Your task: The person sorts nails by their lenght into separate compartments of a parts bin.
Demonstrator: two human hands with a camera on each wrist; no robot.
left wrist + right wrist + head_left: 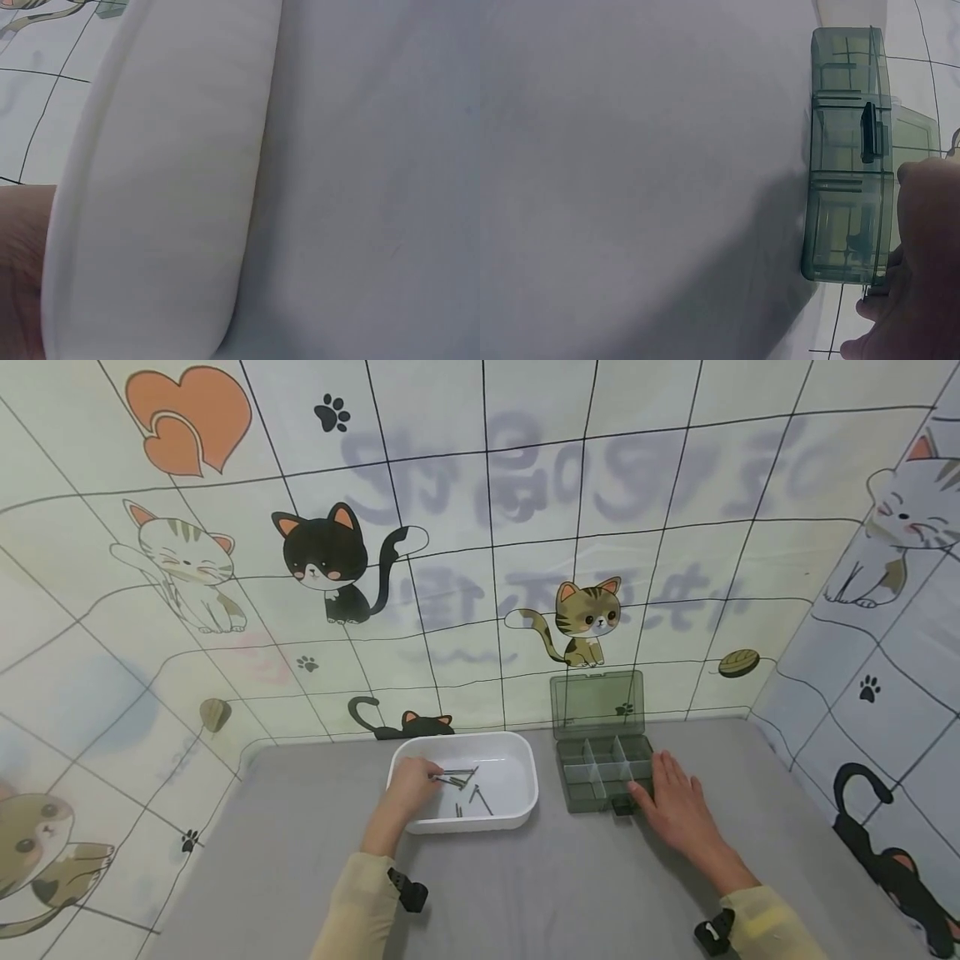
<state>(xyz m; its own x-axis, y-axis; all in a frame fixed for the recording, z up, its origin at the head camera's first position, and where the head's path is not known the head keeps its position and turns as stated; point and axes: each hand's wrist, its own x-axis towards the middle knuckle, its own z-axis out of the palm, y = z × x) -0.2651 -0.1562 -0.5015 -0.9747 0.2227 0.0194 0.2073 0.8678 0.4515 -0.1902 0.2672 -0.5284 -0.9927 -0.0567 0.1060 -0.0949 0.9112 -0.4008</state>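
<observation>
In the head view my left hand (411,787) reaches over the near left wall of a white plastic tray (517,817). Its fingertips are at several thin metal fasteners (459,782), nails or screws, on the tray floor. Whether a fastener is between the fingers is hidden. My right hand (678,802) holds the right front corner of a green see-through compartment box (583,795), thumb on the front rim and fingers along the right side. The box lid (597,706) stands up at the back. In the left wrist view, the tray's outer wall (161,187) hides most of the hand.
Both the tray and the box stand on a grey cloth-covered table (555,885). Behind them rises a white grid-patterned sheet with printed cats (330,560). A black latch (622,807) sticks out from the box's front. Each wrist wears a small black camera (408,891).
</observation>
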